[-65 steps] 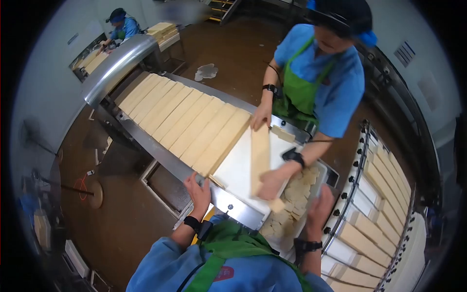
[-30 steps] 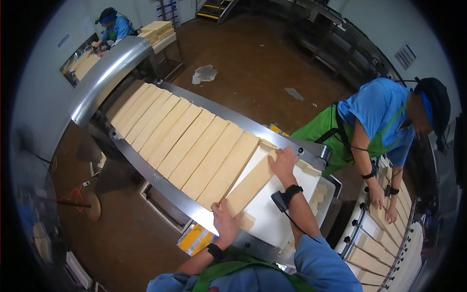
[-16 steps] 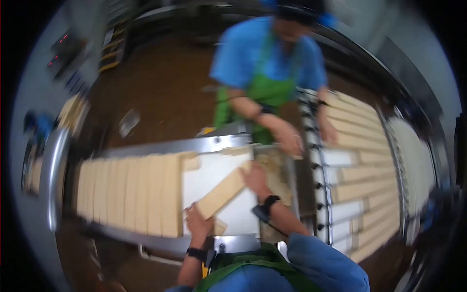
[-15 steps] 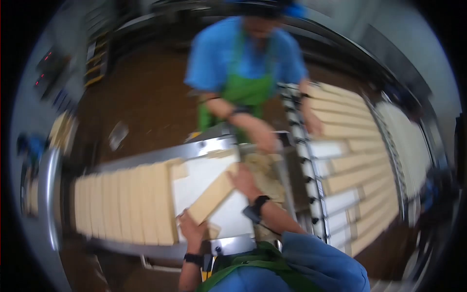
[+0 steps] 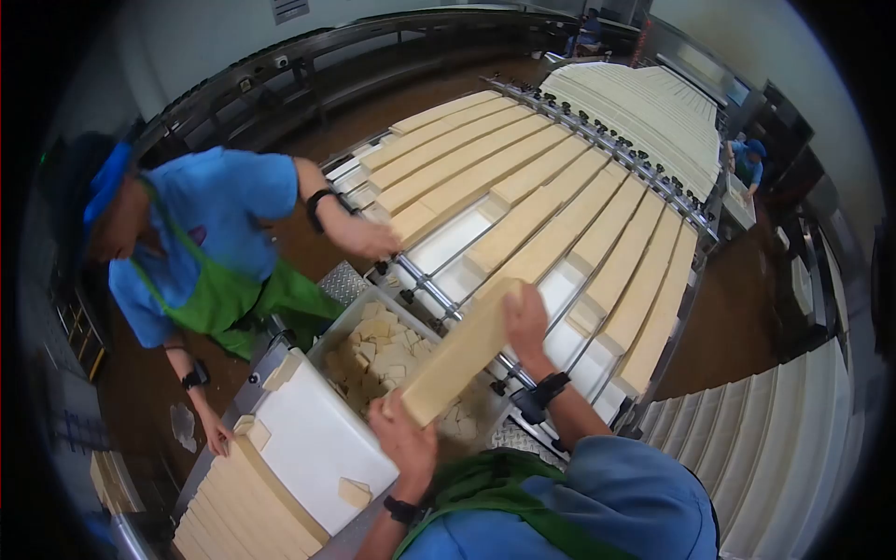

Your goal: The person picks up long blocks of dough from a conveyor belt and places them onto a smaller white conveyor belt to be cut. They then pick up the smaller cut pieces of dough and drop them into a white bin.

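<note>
left hand (image 5: 403, 437): clasped on the near end of the slab (image 5: 459, 355)
right hand (image 5: 525, 322): fingers curled on its far end
slab: lifted, tilted — above the scrap bin (image 5: 338, 321), beside the roller conveyor (image 5: 597, 271)
co-worker's hand (image 5: 376, 240): on the conveyor's edge — apart
</note>
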A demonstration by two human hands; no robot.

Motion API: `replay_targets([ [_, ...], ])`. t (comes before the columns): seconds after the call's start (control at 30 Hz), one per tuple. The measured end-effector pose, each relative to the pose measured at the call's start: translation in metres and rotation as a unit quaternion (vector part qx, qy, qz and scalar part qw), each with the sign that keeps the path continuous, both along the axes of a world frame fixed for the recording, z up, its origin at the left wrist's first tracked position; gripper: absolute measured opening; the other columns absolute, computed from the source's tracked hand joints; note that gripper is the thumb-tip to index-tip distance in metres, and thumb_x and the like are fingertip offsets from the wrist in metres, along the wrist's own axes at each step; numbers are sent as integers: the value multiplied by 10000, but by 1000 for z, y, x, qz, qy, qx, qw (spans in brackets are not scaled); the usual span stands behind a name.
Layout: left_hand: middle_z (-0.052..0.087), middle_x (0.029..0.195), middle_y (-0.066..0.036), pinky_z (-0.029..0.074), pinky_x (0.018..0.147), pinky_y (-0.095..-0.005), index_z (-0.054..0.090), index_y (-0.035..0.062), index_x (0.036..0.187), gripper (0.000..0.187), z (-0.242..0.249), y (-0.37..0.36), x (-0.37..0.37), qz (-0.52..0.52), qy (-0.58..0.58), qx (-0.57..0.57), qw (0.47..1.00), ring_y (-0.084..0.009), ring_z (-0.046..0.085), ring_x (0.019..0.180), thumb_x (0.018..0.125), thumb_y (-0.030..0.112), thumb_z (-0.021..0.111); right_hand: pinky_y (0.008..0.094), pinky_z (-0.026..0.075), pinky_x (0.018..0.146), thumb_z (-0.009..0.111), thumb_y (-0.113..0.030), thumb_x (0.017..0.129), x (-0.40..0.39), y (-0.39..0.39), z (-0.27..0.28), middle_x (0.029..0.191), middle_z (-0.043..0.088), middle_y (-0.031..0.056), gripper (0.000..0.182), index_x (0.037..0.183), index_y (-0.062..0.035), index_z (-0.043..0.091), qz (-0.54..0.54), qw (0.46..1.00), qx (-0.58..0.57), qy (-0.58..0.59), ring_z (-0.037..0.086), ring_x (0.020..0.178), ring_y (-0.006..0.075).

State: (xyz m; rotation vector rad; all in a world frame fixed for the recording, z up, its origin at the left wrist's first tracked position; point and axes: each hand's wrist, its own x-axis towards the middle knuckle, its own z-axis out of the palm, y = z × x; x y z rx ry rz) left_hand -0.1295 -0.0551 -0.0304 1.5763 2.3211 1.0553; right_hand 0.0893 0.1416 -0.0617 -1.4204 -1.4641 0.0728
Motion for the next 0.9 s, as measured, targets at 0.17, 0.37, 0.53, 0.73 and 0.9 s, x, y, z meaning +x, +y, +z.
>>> replay_targets([
  [0.17,456,1296,-227,468,981,-503,477,108,1467,873,32,51,74,-207,-85,-112,968,-443,523,1188,728,280,908,488,507,911,583,-323,1021,115,50,-1,1114,670,227,373,1188,4,648,-38,992,-107,-61,636,1053,445],
  [0.37,500,1223,-252,503,896,-554,471,73,1441,628,21,114,107,-275,-89,-120,950,-492,599,1051,921,292,748,605,384,1047,678,-367,945,162,89,-24,1172,670,214,460,1221,0,645,-69,915,-307,-252,627,1141,384],
  [0.53,509,1242,-263,509,927,-530,455,57,1446,540,-21,144,119,-301,-169,-103,933,-483,599,1078,981,234,665,625,260,1161,723,-376,896,141,65,-3,1368,573,211,517,1263,-22,643,-133,893,-270,-333,472,1361,366],
  [0.73,461,1351,-258,476,1023,-503,400,61,1508,578,-20,134,115,-299,-180,-50,936,-483,533,1225,951,23,550,702,161,1186,750,-343,874,84,-20,-23,1494,464,224,625,1420,-91,578,82,961,-162,-208,347,1466,412],
  [0.9,424,1401,-266,449,1083,-461,359,75,1552,759,-37,132,103,-353,-179,3,919,-476,482,1308,830,-137,451,714,150,1189,748,-268,871,50,-53,-12,1543,414,203,675,1505,-204,525,232,939,-166,-193,334,1484,408],
])
